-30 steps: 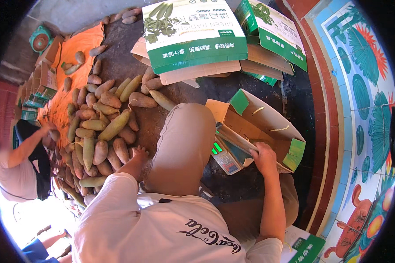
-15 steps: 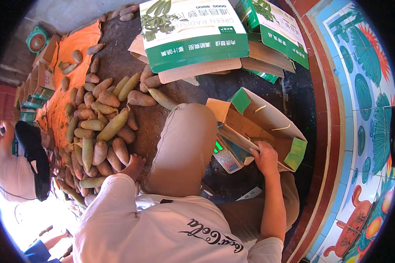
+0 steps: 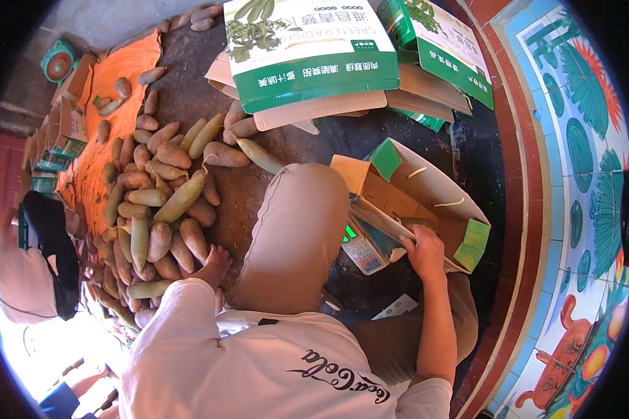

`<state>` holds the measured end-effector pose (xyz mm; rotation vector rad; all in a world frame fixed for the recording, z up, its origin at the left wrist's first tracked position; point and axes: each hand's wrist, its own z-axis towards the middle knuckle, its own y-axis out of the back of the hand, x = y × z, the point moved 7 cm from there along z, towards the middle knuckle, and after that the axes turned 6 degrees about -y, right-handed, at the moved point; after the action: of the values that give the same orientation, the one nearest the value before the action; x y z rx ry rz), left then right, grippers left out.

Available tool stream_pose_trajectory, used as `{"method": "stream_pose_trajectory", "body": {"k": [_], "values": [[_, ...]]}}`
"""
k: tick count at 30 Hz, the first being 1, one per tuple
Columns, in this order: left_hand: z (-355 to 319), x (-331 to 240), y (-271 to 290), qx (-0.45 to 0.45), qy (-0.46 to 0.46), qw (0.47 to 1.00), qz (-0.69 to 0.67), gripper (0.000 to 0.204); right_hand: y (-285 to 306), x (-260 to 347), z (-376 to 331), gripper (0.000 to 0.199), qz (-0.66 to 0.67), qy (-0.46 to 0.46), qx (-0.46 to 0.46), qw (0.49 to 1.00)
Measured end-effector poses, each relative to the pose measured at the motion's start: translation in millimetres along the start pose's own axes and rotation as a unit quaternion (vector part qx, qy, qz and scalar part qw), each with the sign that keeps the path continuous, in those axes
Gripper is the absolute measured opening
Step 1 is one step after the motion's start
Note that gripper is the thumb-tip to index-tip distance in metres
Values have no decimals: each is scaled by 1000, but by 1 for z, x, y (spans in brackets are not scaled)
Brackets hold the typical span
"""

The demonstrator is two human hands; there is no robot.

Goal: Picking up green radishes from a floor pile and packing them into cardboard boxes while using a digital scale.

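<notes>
My right hand [image 3: 425, 253] grips the near wall of an open cardboard carton [image 3: 461, 202], its fingers over the rim. The carton has green and orange-brown flaps and cord handles, and it stands on a scale [image 3: 365, 253] with a keypad and a lit green display. Something greenish lies inside, mostly hidden. My left hand [image 3: 217, 264] rests at the edge of a heap of radishes, beside a reddish-brown, soil-covered radish [image 3: 193, 237]. Its fingers look apart, with nothing held. A long green radish [image 3: 182, 198] lies on top of the heap.
Printed white-and-green cartons [image 3: 314, 77] stand at the back. An orange cloth [image 3: 122, 77] lies under some radishes at left. Another person [image 3: 28, 272] is at the far left, near stacked boxes [image 3: 57, 140]. A tiled wall [image 3: 580, 153] runs along the right.
Both hands stay nearly where they were, the right still on the carton's wall. The person at the far left has moved an arm. The view shifts slightly.
</notes>
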<state>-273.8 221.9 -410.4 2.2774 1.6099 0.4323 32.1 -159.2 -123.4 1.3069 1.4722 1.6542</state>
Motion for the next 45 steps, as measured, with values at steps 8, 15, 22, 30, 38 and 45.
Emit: {"method": "stream_pose_trajectory", "body": {"k": [8, 15, 22, 30, 38, 45], "values": [[20, 2, -17, -2, -18, 1000, 15, 30, -2, 0, 0, 19, 0, -6, 6, 1000], [33, 16, 1, -33, -20, 997, -64, 34, 0, 1, 1, 19, -2, -19, 25, 999], [10, 75, 81, -156, 44, 944, -287, 62, -3, -7, -2, 20, 2, -21, 19, 1000], [-31, 118, 106, -382, 46, 739, -554, 71, -4, -5, 1, 24, -1, -19, 25, 999], [-34, 105, 111, -418, 80, 717, -552, 74, -3, -6, 0, 24, -14, -26, 19, 999], [-23, 98, 111, -313, 173, 799, -484, 80, -5, -4, -2, 23, -28, -27, 41, 998]]}}
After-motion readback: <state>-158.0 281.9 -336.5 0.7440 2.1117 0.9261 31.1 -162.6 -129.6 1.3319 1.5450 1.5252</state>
